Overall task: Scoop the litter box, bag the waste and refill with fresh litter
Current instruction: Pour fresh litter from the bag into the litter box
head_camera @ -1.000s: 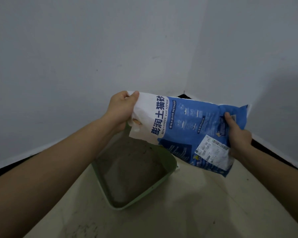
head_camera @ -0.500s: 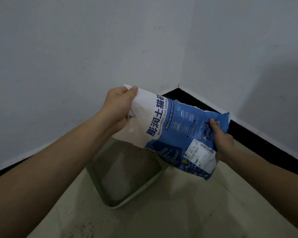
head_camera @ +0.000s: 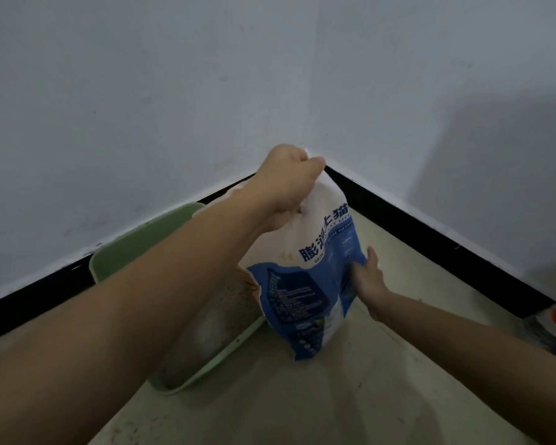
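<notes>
Refill step: litter bag [head_camera: 302, 303] hangs upright beside the litter box [head_camera: 142, 234].
Right hand [head_camera: 368, 279] grips its side and left hand [head_camera: 286, 179] clenches its top; the box sits against the wall [head_camera: 126, 107]. Next, likely: tip the bag's mouth over the box.

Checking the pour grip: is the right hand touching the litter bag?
Touching. Head view shows the right hand against the blue edge of the litter bag, no gap between them.
</notes>
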Demonstrator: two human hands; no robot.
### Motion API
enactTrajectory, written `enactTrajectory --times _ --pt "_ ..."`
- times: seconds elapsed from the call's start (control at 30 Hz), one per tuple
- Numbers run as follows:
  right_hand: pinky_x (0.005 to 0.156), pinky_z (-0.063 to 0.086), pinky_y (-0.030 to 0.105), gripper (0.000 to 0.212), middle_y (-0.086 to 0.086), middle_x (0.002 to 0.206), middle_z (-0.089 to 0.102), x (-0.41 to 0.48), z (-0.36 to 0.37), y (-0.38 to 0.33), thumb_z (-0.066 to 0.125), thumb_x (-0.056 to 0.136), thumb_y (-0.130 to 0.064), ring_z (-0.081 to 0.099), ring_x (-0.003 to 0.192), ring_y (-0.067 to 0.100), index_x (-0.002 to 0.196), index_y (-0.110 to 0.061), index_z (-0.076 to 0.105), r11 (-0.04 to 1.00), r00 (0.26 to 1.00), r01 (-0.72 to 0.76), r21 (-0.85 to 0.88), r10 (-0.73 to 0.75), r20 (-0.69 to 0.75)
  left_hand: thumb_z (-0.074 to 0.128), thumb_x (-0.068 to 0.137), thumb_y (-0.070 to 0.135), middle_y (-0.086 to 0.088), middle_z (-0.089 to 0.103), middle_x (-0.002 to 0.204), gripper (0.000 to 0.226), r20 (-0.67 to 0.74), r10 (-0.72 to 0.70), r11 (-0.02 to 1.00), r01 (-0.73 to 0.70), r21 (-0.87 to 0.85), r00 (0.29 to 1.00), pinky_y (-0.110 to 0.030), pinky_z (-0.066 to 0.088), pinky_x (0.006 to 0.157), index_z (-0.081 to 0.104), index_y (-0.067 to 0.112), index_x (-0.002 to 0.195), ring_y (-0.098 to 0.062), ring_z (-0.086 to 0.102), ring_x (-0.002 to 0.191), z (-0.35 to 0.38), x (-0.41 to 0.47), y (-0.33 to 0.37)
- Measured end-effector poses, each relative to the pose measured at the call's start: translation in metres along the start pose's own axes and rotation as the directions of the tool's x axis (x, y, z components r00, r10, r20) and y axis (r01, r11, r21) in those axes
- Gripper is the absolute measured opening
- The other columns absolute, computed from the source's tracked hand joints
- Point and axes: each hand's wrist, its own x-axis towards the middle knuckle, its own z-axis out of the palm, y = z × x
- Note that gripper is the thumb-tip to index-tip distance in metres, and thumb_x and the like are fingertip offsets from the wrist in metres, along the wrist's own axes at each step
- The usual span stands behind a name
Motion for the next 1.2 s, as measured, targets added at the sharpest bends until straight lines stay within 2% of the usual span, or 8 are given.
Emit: enactTrajectory --times 0.17,0.27,0.37,0.47,0.67,0.8,1.07,1.2 --pt "0.078 0.037 0.033 0.036 0.003 0.096 0.055 0.006 0.003 -0.029 0.032 0.105 -0.043 0.052 0.094 0.023 0.091 -0.018 0.054 0.884 0.909 0.384 -0.265 -0.412 -0.059 0.06 0.092 0.047 -0.01 0.043 0.07 0.044 0.059 0.011 0.996 -0.016 0.088 0.998 -0.039 0.044 0.06 0.046 0.01 0.074 -0.024 0.044 0.062 0.006 0.004 -0.009" --pt "0.071 0.036 0.032 0.036 0.003 0.091 0.052 0.009 0.0 -0.019 0.031 0.106 -0.041 0.052 0.086 0.021 0.089 -0.015 0.048 0.894 0.916 0.354 -0.274 -0.391 -0.094 0.054 0.08 0.076 0.0 0.06 0.092 0.074 0.119 0.103 0.927 -0.138 0.348 0.988 -0.044 0.049 0.07 0.054 0.006 0.106 -0.017 0.06 0.083 -0.001 -0.002 -0.024" --pt "0.068 0.037 0.033 0.037 0.007 0.094 0.056 0.017 -0.002 -0.016 0.029 0.106 -0.042 0.054 0.085 0.022 0.095 -0.012 0.049 0.915 0.93 0.308 -0.26 -0.347 -0.119 0.045 0.083 0.076 0.005 0.06 0.083 0.058 0.203 0.171 0.534 -0.264 0.804 0.964 -0.035 0.042 0.067 0.056 0.02 0.087 -0.016 0.059 0.077 -0.015 -0.009 -0.048" --pt "0.067 0.035 0.032 0.038 0.005 0.089 0.056 0.021 -0.012 -0.014 0.029 0.106 -0.043 0.054 0.083 0.024 0.091 -0.014 0.049 0.895 0.923 0.339 -0.29 -0.376 -0.082 0.023 0.088 0.071 0.002 0.061 0.067 0.064 0.044 0.296 0.551 -0.208 0.808 0.954 -0.037 0.047 0.06 0.053 0.016 0.073 -0.02 0.06 0.063 -0.025 -0.017 -0.057" --pt "0.074 0.044 0.036 0.055 0.001 0.091 0.06 0.037 -0.028 0.012 0.016 0.102 -0.059 0.055 0.084 0.019 0.095 -0.022 0.056 0.777 0.876 0.47 -0.419 -0.467 0.117 0.037 0.097 0.051 0.007 0.034 0.053 0.042 -0.015 0.713 0.34 -0.327 0.882 0.701 -0.024 0.023 0.048 0.038 0.02 0.069 -0.016 0.03 0.041 -0.016 -0.02 -0.068" --pt "0.085 0.045 0.041 0.051 0.005 0.104 0.06 0.053 -0.021 0.027 0.018 0.102 -0.055 0.055 0.099 0.026 0.104 -0.021 0.056 0.719 0.896 0.444 -0.536 -0.362 0.256 0.04 0.098 0.048 0.004 0.042 0.054 0.049 -0.094 0.792 0.358 -0.335 0.872 0.603 -0.02 0.024 0.047 0.058 0.01 0.074 -0.012 0.032 0.044 -0.012 -0.016 -0.074" --pt "0.1 0.034 0.032 0.063 0.008 0.133 0.054 0.068 -0.002 0.02 0.019 0.102 -0.059 0.05 0.122 0.027 0.132 -0.017 0.054 0.923 0.963 0.26 -0.284 -0.226 0.148 0.04 0.102 0.042 -0.002 0.063 0.061 0.049 -0.057 0.842 0.355 -0.473 0.806 0.537 -0.022 0.038 0.046 0.071 0.006 0.09 -0.004 0.04 0.051 -0.009 -0.032 -0.085" --pt "0.109 0.037 0.045 0.098 0.014 0.149 0.045 0.095 0.003 0.043 0.031 0.081 -0.087 0.046 0.131 0.035 0.147 -0.016 0.041 0.973 0.988 -0.113 -0.2 0.132 0.083 0.045 0.1 0.037 -0.001 0.061 0.059 0.044 -0.097 0.846 0.403 -0.51 0.76 0.524 -0.017 0.032 0.046 0.071 0.004 0.088 -0.001 0.038 0.051 -0.006 -0.026 -0.081"
